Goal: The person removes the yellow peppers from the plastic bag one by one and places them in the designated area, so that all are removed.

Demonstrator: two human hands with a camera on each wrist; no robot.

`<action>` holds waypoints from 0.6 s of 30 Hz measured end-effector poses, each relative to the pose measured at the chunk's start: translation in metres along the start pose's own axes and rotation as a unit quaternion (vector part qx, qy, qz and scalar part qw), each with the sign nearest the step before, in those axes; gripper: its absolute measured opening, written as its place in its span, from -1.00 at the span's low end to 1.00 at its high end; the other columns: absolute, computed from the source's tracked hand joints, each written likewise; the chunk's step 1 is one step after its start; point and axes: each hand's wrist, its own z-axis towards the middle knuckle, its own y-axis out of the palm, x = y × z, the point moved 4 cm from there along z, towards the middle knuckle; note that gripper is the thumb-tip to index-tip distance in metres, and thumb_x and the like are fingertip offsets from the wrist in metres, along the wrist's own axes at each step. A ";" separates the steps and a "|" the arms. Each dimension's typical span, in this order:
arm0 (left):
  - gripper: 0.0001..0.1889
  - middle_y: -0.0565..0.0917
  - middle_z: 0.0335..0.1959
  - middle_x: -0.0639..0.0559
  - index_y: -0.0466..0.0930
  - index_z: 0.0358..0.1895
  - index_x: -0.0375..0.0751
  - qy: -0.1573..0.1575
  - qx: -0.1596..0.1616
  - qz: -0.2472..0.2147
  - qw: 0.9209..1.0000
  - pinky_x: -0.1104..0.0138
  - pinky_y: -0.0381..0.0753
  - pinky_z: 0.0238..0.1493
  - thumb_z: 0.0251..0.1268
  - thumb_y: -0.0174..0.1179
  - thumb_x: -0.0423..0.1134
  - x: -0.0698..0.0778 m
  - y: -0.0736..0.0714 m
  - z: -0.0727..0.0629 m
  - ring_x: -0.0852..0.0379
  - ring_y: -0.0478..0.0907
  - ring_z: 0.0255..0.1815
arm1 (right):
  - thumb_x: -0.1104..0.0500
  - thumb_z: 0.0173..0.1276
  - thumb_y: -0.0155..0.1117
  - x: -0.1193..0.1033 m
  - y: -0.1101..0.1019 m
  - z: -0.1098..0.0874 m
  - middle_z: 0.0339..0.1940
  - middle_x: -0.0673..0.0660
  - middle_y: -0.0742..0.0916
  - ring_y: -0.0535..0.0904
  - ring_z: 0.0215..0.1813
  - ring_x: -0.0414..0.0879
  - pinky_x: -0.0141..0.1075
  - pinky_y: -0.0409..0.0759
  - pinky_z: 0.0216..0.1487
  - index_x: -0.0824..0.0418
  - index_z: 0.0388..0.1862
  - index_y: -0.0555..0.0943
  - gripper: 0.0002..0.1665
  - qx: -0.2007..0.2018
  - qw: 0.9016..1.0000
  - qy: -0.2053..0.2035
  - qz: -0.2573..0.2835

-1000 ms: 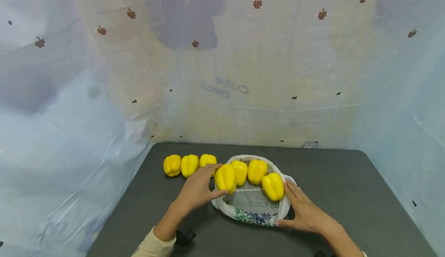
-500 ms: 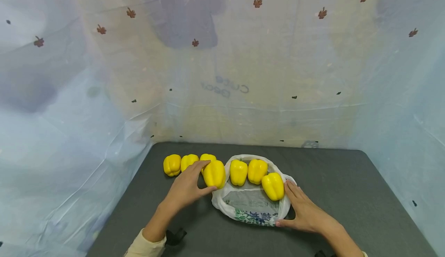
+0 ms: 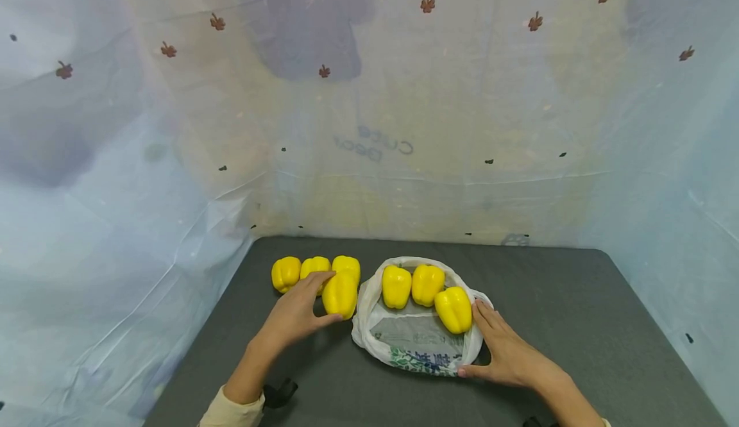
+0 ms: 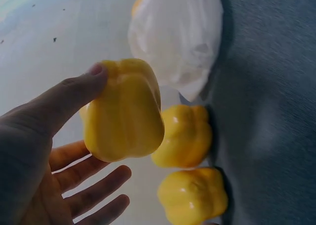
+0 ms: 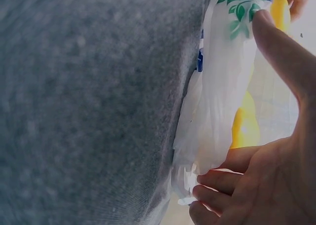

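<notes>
My left hand [image 3: 294, 308] holds a yellow bell pepper [image 3: 340, 294] between thumb and fingers, just left of the plastic bag's rim. The left wrist view shows the thumb on this bell pepper [image 4: 123, 111], with the lower fingers spread beneath. The white plastic bag [image 3: 378, 349] lies with its mouth wide open, its front printed in green and blue. Inside it are three yellow bell peppers [image 3: 428, 284]. My right hand [image 3: 508, 350] rests against the bag's right side, thumb and fingers spread along the rim. In the right wrist view, thumb and fingertips touch the bag [image 5: 222, 96].
Three more yellow bell peppers [image 3: 285, 274] stand in a row at the back left of the dark table [image 3: 548, 286]. A pale printed plastic sheet [image 3: 381, 209] hangs behind the table and along both sides.
My left hand has carried its bell pepper leftward, from over the bag to outside the rim, beside the row. The right hand and the bag have stayed in place.
</notes>
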 end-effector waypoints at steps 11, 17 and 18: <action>-0.05 0.55 0.47 -0.05 0.43 0.57 -0.12 -0.013 -0.037 -0.003 0.999 -0.06 0.59 0.40 0.15 0.64 0.13 -0.015 0.017 -0.006 -0.09 0.53 0.46 | -0.59 0.11 0.52 0.000 0.000 0.000 0.77 0.44 0.05 -0.03 0.75 0.43 0.39 0.06 0.65 0.44 0.76 -0.04 0.67 0.004 1.000 -0.012 -0.005; -0.04 0.55 0.46 -0.04 0.42 0.58 -0.10 -0.015 -0.051 -0.008 0.999 -0.07 0.61 0.37 0.13 0.67 0.08 -0.018 0.026 -0.008 -0.09 0.54 0.44 | -0.58 0.11 0.53 0.000 0.000 0.000 0.77 0.45 0.06 -0.03 0.74 0.43 0.40 0.04 0.65 0.45 0.75 -0.04 0.67 0.004 1.000 -0.011 -0.003; -0.04 0.55 0.46 -0.05 0.42 0.58 -0.11 -0.015 -0.052 -0.010 0.998 -0.08 0.61 0.37 0.13 0.67 0.06 -0.018 0.027 -0.009 -0.09 0.54 0.44 | -0.58 0.11 0.53 0.000 0.000 0.001 0.77 0.45 0.05 -0.04 0.75 0.43 0.39 0.04 0.65 0.45 0.76 -0.04 0.67 0.002 1.000 -0.008 -0.003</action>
